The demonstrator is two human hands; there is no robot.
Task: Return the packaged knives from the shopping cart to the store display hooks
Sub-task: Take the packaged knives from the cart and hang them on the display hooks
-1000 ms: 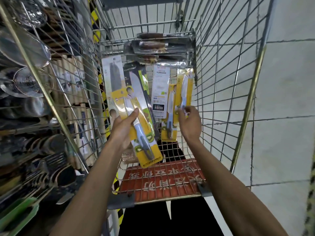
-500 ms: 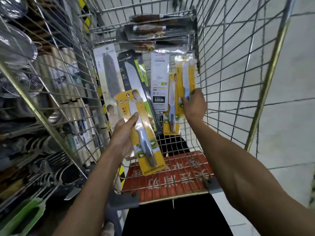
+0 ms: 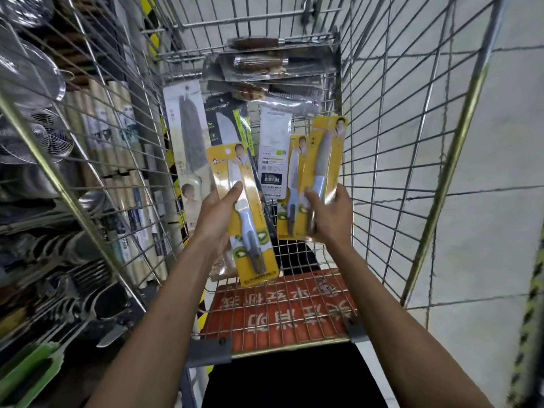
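Note:
Both my arms reach into the wire shopping cart point(image 3: 391, 160). My left hand point(image 3: 217, 219) grips a yellow-carded paring knife point(image 3: 250, 231), held tilted above the cart floor. My right hand point(image 3: 331, 213) holds a second yellow-carded knife point(image 3: 325, 160) upright, lifted off the pile. A third yellow knife pack point(image 3: 290, 207) lies in the cart between the two. Further in lie a black-carded knife point(image 3: 225, 128), a tall grey cleaver pack point(image 3: 188, 142), a white pack turned back side up point(image 3: 273, 154) and clear packs with wooden-handled knives point(image 3: 259, 64).
A red plastic child-seat flap point(image 3: 279, 310) closes the near end of the cart. Store shelving to the left holds metal strainers point(image 3: 32, 78), ladles and spoons point(image 3: 73, 290) and boxed goods point(image 3: 112, 128). Tiled floor point(image 3: 485, 201) lies to the right.
My right hand has taken hold of the rightmost yellow knife pack and lifted it off the pile. My left hand has kept its pack and moved slightly forward.

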